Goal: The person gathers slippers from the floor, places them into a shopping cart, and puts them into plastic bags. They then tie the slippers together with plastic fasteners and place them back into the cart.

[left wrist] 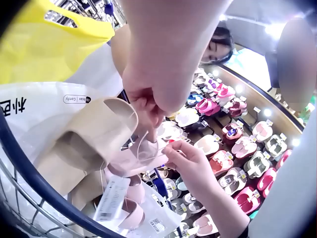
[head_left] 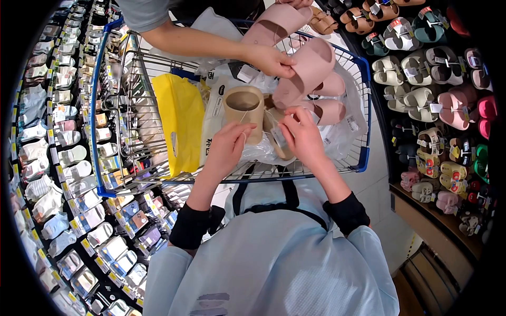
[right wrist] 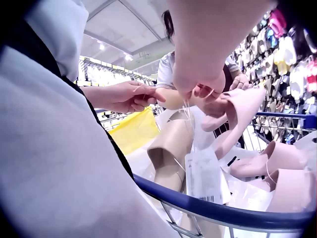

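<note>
Over the cart, my left hand (head_left: 226,147) pinches a thin clear string between thumb and fingertips, left of the beige slippers (head_left: 247,108). My right hand (head_left: 304,137) pinches the string too, just above a white price tag (right wrist: 203,173) that hangs by the slippers. The slippers stand in the cart, one in front of the other, heels hidden among plastic bags. Across from me another person's hand (head_left: 269,60) holds a pink slipper (head_left: 311,68), and a second pink slipper (head_left: 276,23) is raised beside it.
A blue-rimmed wire cart (head_left: 363,110) surrounds the work. Inside are a yellow bag (head_left: 179,121), a white printed bag (head_left: 213,113) and more pink slippers (head_left: 329,110). Sock racks (head_left: 68,137) line the left, slipper shelves (head_left: 421,79) the right.
</note>
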### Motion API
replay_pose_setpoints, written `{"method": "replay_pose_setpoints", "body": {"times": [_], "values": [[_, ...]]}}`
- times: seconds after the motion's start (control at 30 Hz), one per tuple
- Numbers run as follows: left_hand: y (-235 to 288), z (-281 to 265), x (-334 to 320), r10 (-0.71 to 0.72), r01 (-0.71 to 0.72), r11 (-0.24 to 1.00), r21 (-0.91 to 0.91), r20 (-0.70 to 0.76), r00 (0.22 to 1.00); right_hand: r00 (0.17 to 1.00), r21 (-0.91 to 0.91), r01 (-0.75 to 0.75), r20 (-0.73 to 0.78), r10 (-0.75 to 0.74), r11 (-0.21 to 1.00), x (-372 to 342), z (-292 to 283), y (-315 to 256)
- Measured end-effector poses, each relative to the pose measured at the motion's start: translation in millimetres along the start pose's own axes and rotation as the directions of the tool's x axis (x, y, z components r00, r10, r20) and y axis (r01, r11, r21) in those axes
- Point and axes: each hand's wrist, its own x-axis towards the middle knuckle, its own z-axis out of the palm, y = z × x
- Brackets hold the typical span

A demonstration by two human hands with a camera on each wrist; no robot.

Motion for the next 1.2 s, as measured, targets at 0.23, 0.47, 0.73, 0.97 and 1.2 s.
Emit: {"method": "replay_pose_setpoints", "body": {"times": [0.23,0.47,0.73,0.97,1.2], "values": [[3.9,-6.2,10.2,-0.012,0.01,1.0,0.02,0.071,0.997,0.92,0.736,-0.31,0.071,0.386,0.603,-2.2,-2.7,17.3],[-0.4,-27.1,6.0,0.188,-0.181,0.936,0.301,0.003,0.982,0.858,0.871,-0.346,0.143,0.494,0.348,7.2,0.7,19.8],[-0.6,-12.2,23.3,0.182,-0.19,0.956,0.222,0.056,0.982,0.98,0.591,-0.167,0.014,0.197,0.789,36.8,4.0,-23.6],[5.4,-9.0,49.2,0.152,-0.162,0.985,0.067,0.134,0.979,0.999,0.545,-0.012,-0.023,0.03,0.839,55.5,-9.2,-41.7],[14.2,-42.0,37.2,0.098,-0.099,0.995,0.011,0.08,0.992,0.978,0.557,-0.097,0.207,-0.024,0.825,28.0,25.4,18.8]]}}
